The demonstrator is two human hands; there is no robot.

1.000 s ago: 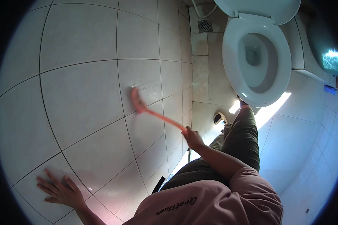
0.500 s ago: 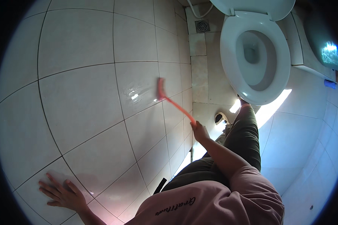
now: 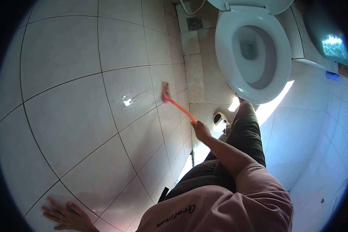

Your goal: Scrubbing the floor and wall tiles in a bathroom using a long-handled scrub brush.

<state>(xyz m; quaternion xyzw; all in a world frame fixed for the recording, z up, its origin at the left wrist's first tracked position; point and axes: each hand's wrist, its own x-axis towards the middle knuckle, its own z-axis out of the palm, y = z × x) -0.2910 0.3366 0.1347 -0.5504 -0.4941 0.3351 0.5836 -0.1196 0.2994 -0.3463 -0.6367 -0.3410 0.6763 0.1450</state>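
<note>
My right hand (image 3: pixel 202 131) is closed around the handle of an orange-red long-handled scrub brush (image 3: pixel 181 109). The blurred brush head (image 3: pixel 166 92) is at the tiled wall (image 3: pixel 135 83) on the left; whether its bristles touch the tiles I cannot tell. A wet, shiny patch (image 3: pixel 127 100) marks the tile left of the brush head. Low on the same wall, my left hand (image 3: pixel 68 216) lies flat with its fingers spread, holding nothing.
A white toilet (image 3: pixel 220 50) with its lid raised stands ahead on the right. Beside it are a floor drain (image 3: pixel 195 23) and a white hose (image 3: pixel 191 11). A shoe (image 3: pixel 220 119) is on the floor below. At the far right sit a dark rounded container (image 3: pixel 324 31) and a blue object (image 3: pixel 332 76).
The brush head has moved rightward across the tiles, away from the wet patch. My view has shifted slightly. My left hand stays against the wall.
</note>
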